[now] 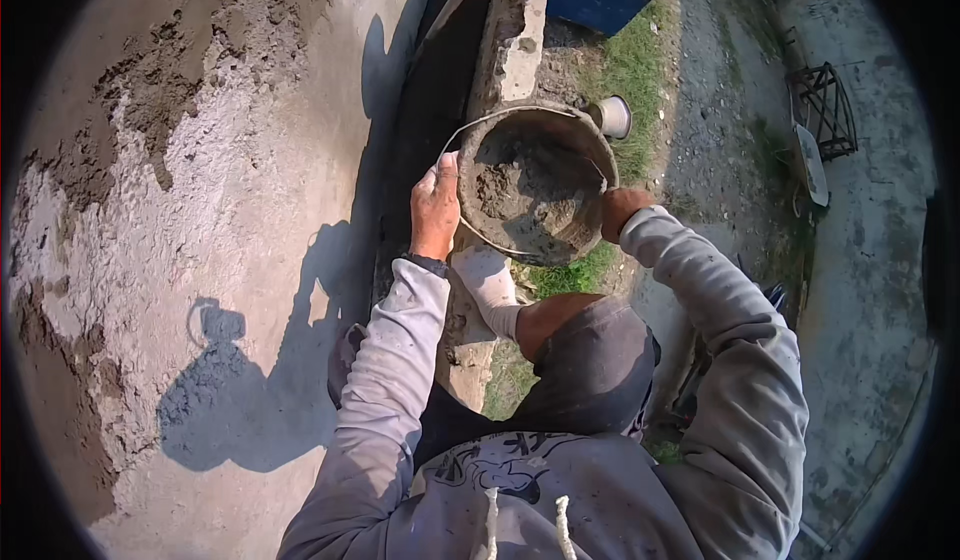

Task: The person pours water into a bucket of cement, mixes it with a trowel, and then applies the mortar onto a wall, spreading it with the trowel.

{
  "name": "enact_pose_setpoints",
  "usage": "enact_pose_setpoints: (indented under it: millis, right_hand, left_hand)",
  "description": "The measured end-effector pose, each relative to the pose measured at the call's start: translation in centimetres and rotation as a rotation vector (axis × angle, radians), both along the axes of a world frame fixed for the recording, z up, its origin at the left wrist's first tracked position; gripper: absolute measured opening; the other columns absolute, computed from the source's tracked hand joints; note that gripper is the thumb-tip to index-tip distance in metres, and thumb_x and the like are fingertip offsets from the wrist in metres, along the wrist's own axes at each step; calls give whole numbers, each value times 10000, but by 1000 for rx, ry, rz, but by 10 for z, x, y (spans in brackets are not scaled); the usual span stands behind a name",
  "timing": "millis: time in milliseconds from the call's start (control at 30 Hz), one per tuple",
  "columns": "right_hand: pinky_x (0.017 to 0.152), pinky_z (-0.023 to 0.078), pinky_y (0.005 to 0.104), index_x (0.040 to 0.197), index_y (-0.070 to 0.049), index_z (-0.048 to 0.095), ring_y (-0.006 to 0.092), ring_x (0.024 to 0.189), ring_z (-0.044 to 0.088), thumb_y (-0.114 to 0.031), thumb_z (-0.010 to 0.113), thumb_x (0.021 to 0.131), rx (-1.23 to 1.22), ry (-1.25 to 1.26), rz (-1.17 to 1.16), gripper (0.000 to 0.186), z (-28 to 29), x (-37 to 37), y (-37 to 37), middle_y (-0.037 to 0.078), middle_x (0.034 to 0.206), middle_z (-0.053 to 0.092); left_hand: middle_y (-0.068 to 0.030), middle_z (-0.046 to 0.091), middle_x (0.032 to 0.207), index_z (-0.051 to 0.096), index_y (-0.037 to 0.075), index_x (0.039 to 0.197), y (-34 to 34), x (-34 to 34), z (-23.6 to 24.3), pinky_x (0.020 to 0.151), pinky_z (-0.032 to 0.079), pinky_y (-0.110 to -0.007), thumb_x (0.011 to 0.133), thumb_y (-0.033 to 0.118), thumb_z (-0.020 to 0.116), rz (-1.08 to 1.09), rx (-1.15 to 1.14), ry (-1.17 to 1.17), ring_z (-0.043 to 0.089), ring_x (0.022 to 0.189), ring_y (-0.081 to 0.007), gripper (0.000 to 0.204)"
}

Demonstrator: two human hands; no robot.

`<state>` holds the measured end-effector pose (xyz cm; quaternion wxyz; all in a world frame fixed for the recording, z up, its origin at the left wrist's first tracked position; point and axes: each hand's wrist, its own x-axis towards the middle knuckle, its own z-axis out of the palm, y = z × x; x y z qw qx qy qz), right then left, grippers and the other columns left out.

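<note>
Holding the bucket: I see the bucket (470, 140) between both hands, in front of the body, mouth toward my camera; whether the ledge (520, 70) bears it, I cannot tell.
Left hand: the left hand (436, 210) takes the left side, thumb by the rim, fingers apparently clamped on the bucket, probably to steady it.
Right hand: the right hand (626, 212) meets the right rim, fingers curled together; I cannot tell on what. Opposite holds would, I judge, balance the load.
Mortar: the mortar (500, 195) lies lumped inside, contained by the sides.
Foot: the foot (488, 278) is near the bucket, likely for firm footing.
Cup: the cup (612, 117) is just beyond, far right.
</note>
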<state>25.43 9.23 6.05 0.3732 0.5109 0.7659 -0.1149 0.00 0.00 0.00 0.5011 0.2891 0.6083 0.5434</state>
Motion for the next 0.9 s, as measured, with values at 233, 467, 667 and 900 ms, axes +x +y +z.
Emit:
enact_pose_setpoints:
  millis: [233,467,667,900]
  right_hand:
    - [522,497,355,815,52,591,218,561,609,-199,556,783,-436,87,-240,256,27,18,-15,120,652,603]
    - [489,451,331,664,7,571,174,509,550,-160,631,723,-737,722,-503,186,-7,-30,-20,64,568,549]
    - [704,521,405,945,-9,625,319,822,653,-239,580,711,-101,377,-23,331,3,-50,-17,188,860,655]
    - [748,510,438,1023,31,570,349,873,633,-277,573,725,-177,228,-123,429,35,-43,19,234,899,638]
  left_hand:
    - [-150,595,1138,528,-60,1193,-6,25,-8,917,393,-290,940,496,384,98,27,-102,548,1054,-218,628]
    - [-92,551,1201,450,33,1295,-15,6,-15,848,476,-289,909,569,381,61,-72,-169,552,1059,-169,664]
    - [-66,563,1187,440,86,1310,-5,2,20,761,514,-285,882,624,368,50,-284,-286,601,984,-159,691]
    - [-107,475,1295,423,80,1323,15,21,38,896,437,-463,857,626,431,155,-412,-396,493,1149,-262,717]
